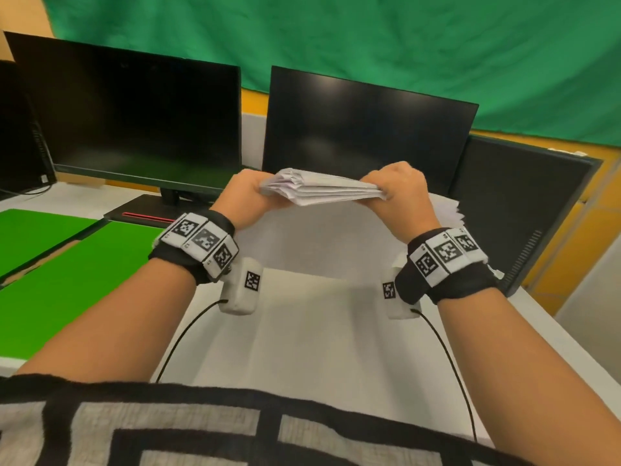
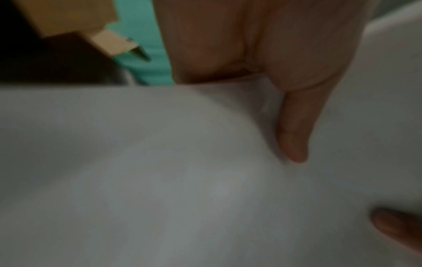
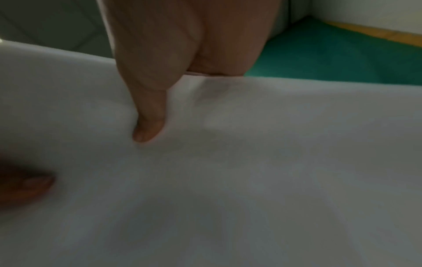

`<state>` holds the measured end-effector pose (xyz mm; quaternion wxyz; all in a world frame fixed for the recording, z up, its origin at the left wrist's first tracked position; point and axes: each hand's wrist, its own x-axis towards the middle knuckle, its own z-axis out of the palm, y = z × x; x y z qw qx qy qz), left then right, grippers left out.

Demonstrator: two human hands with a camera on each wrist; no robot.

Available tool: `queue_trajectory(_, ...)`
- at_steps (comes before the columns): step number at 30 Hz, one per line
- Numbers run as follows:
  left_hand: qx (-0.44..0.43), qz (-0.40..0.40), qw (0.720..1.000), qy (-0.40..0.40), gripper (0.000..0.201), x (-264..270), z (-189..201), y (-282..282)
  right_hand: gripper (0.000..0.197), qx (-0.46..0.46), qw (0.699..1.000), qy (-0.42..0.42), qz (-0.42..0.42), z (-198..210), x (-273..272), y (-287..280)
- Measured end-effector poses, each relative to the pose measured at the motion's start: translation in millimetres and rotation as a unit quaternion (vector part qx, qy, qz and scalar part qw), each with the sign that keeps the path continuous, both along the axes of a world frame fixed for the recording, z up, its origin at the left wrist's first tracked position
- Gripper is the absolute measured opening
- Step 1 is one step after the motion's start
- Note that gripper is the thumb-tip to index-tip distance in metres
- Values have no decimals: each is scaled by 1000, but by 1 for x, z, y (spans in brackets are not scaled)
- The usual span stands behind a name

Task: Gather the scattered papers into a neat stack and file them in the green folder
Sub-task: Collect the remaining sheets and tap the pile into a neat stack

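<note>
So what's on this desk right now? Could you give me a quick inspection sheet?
Surface: white desk.
Job's things: paper stack held up on edge above the desk, edges uneven; green folder lies open at left.
Clutter: more paper behind the right wrist.
Hands: left hand and right hand grip the stack's two ends.
Cables: a black wire hangs from each wrist camera.
Surroundings: two dark monitors, a black computer case, green backdrop.
</note>
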<state>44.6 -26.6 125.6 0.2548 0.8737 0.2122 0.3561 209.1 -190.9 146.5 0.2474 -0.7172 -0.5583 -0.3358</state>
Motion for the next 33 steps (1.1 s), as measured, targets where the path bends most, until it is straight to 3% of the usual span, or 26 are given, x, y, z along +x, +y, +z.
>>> queue_trajectory(1,-63,-6,998,-29,24,-3,-6,2,32,47,999,18,-19,-6,5,-3)
queue_trajectory(3,-191,-23,975,-111,6,-18,-18,13,63,135,982,86,-97,-19,19,-17)
queue_trajectory(5,-290,-61,941,-165,18,-32,-32,29,95,203,935,249,-149,-36,40,-34)
queue_trajectory(6,-319,-83,928,-175,25,-38,-38,35,105,206,899,362,-132,-44,50,-40)
queue_trajectory(8,-347,-116,917,-162,42,-43,-48,39,109,152,808,570,-8,-61,61,-48)
queue_trajectory(10,-356,-113,917,-139,55,-38,-56,38,96,84,749,654,72,-70,59,-50)
queue_trajectory(13,-345,-70,924,-149,29,-26,-57,27,52,125,754,639,84,-74,45,-43)
queue_trajectory(15,-335,-51,929,-149,23,-19,-57,22,38,151,770,615,74,-79,40,-36)
queue_trajectory(19,-346,-47,925,-150,20,-12,-69,15,34,168,769,614,62,-96,33,-31)
queue_trajectory(21,-344,-38,930,-121,38,-15,-82,15,38,145,767,623,54,-107,34,-34)
queue_trajectory(23,-369,-18,919,-137,59,-19,-93,18,38,144,761,631,46,-113,36,-37)
queue_trajectory(28,-399,21,896,-195,31,-17,-98,22,36,194,747,632,63,-109,34,-32)
queue_trajectory(33,-385,19,901,-199,52,-20,-89,27,46,212,751,620,79,-106,41,-34)
